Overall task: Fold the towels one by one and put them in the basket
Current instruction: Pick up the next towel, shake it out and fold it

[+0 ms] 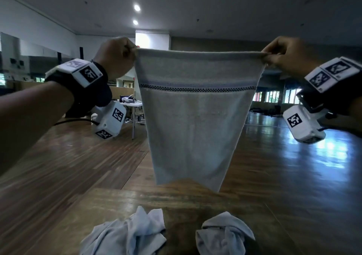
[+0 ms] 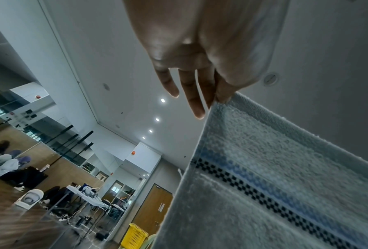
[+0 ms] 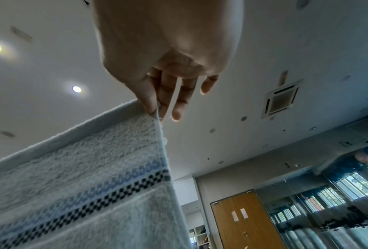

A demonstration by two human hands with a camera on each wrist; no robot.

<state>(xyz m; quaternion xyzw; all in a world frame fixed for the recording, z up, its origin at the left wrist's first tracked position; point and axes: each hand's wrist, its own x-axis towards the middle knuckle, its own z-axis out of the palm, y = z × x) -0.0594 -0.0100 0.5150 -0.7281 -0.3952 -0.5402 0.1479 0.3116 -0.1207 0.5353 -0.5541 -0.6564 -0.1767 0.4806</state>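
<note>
A pale grey towel with a blue and black checkered band hangs stretched in the air above the wooden table. My left hand pinches its top left corner between thumb and forefinger. My right hand pinches the top right corner the same way. The towel fills the lower right of the left wrist view under my left hand. In the right wrist view the towel hangs from my right hand. The other fingers of both hands point loosely outward.
Two crumpled white towels lie on the table's near edge. A yellow basket stands on the floor in the left wrist view. A white folding table with gear stands far behind, and people sit by the mirrored wall.
</note>
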